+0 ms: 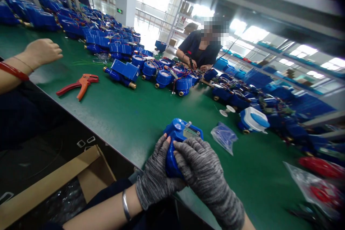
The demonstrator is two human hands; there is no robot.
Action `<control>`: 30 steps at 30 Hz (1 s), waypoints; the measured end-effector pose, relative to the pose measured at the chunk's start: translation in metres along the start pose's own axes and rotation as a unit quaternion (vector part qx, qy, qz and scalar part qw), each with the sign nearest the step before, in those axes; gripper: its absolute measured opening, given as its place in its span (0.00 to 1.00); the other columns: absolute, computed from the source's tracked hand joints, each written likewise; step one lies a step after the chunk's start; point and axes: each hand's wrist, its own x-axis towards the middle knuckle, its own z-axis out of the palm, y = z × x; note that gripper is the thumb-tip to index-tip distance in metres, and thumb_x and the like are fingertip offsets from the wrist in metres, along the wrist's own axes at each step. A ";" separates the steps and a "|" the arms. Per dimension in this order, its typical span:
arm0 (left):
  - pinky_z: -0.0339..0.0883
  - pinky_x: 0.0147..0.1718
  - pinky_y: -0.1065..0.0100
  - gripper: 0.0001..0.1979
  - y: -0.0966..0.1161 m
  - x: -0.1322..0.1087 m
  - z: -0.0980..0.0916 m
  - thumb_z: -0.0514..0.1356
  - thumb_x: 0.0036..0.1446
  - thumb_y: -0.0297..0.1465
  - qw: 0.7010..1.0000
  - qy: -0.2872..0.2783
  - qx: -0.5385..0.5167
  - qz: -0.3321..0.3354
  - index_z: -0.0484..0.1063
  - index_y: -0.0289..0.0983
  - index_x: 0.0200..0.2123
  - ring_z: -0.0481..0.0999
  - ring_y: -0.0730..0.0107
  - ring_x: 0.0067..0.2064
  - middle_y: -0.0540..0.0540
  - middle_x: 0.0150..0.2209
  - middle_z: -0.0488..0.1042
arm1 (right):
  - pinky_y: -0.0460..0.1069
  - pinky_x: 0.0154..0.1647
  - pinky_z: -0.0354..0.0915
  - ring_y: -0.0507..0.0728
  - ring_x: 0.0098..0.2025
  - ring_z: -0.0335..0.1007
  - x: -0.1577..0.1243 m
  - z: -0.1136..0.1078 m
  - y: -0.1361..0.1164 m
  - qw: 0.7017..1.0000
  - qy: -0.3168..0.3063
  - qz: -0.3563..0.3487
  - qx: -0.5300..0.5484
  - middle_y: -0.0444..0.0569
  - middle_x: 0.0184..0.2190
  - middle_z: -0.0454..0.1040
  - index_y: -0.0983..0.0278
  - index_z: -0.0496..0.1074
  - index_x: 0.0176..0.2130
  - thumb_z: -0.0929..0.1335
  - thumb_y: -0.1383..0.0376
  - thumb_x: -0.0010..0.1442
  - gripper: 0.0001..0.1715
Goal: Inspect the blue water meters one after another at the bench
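Observation:
In the head view a blue water meter [171, 160] sits tilted between my hands, close to the front edge of the green table [126, 115]. Its small display window and rounded blue top face away from me. My left hand [157, 172], in a grey fingerless glove, wraps the meter's left and lower side. From the right, my right hand [198, 161], gloved alike, presses its curled fingers and thumb against the casing. My palms hide the meter's underside. A bag of blue plastic [223, 137] lies just beyond my right hand.
Orange-handled cutters [81, 85] lie at left, near a co-worker's hand [44, 53]. Rows of blue meters [163, 77] line the far side, where another person [199, 48] works. At right are a white-lidded meter [253, 119], a spool [227, 110] and red parts in bags [322, 188]. A cardboard box [51, 183] stands below.

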 end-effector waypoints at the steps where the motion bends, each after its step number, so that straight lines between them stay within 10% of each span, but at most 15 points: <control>1: 0.53 0.65 0.48 0.53 0.000 0.000 0.000 0.70 0.47 0.44 1.000 -0.004 -0.001 -0.003 0.44 0.38 0.68 0.51 0.49 0.68 0.35 0.67 0.51 | 0.56 0.44 0.65 0.60 0.40 0.70 -0.003 -0.001 -0.001 1.000 0.000 -0.005 -0.018 0.53 0.38 0.77 0.63 0.78 0.41 0.65 0.64 0.62 0.13; 30: 0.54 0.64 0.47 0.53 0.004 0.004 0.002 0.71 0.46 0.44 1.000 -0.002 -0.002 -0.013 0.46 0.38 0.67 0.53 0.48 0.67 0.35 0.67 0.52 | 0.56 0.47 0.65 0.61 0.41 0.70 0.006 0.013 0.002 0.994 0.031 0.099 0.031 0.53 0.40 0.77 0.64 0.78 0.37 0.64 0.64 0.61 0.12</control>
